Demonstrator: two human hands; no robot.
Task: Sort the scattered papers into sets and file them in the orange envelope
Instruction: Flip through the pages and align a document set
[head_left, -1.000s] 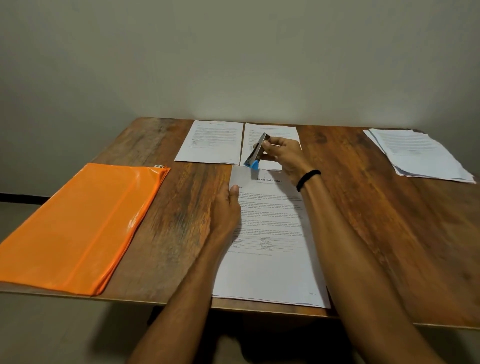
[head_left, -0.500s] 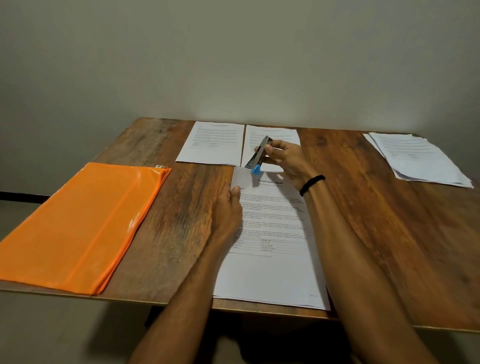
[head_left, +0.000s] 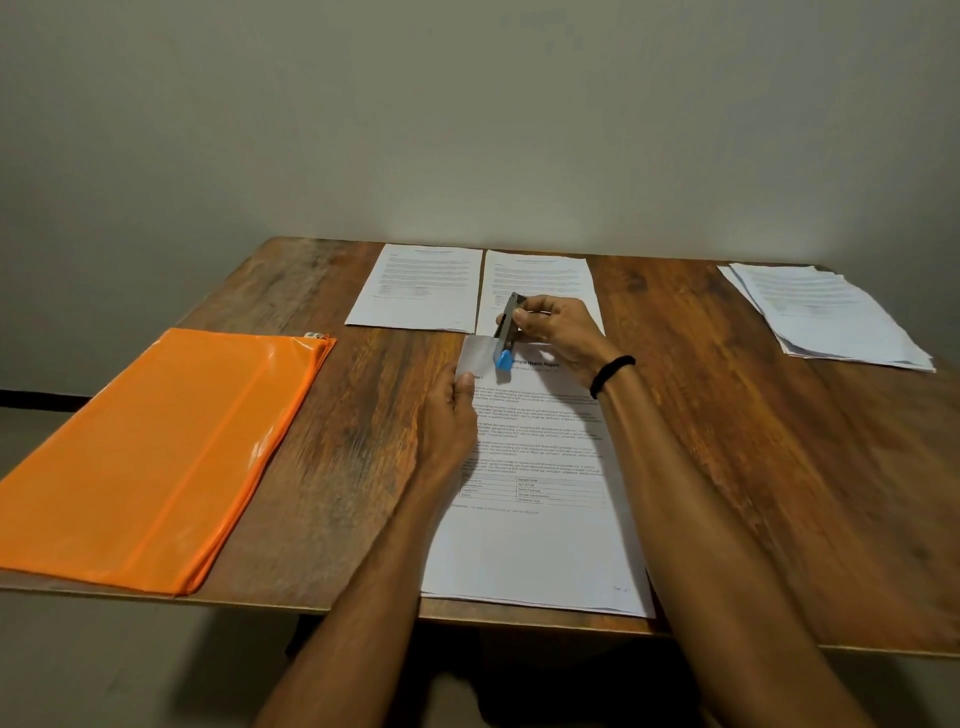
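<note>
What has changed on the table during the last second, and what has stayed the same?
The right hand, gripping the stapler, brought its blue end nearer the person, over the top left corner of the health report set. The left hand still holds that set's left edge. The orange envelope, the two far sheets and the loose pile did not move.

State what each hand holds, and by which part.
The right hand grips the stapler by its middle; left hand pinches the paper set at its left edge.
</note>
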